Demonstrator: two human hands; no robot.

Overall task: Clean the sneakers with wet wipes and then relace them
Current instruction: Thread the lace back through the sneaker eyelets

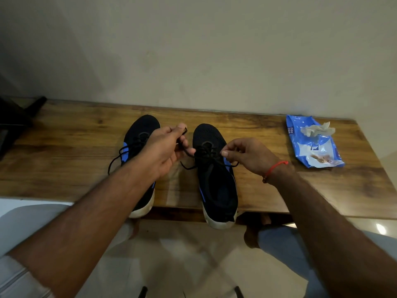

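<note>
Sneakers sit side by side on the wooden surface (64, 147), toes toward the wall and heels hanging just over the near edge, which puts the lace rows within easy reach of both hands. The right sneaker (214, 175) is the one being worked on. The left hand (163, 151) pinches one end of its black lace (202, 153) between thumb and fingertips, lifted above the gap between the shoes, probably to keep that end taut and clear. The right hand (247, 155) has its grip closed on the other strand at the shoe's outer side, by the upper eyelets, so the two ends are drawn apart across the tongue. That looks like tightening or evening out the lacing before a knot.

The left sneaker (139, 134), partly hidden by the left forearm, has laces through its eyelets with loose ends trailing onto the wood; whether it is tied cannot be told.

Off to the right, well apart from the shoes, lies a blue wipes packet (313, 147), flat on its back. A crumpled used wipe (318, 129) rests on its upper part, likely parked there to keep the wood dry. The wiping stage seems finished.
</note>
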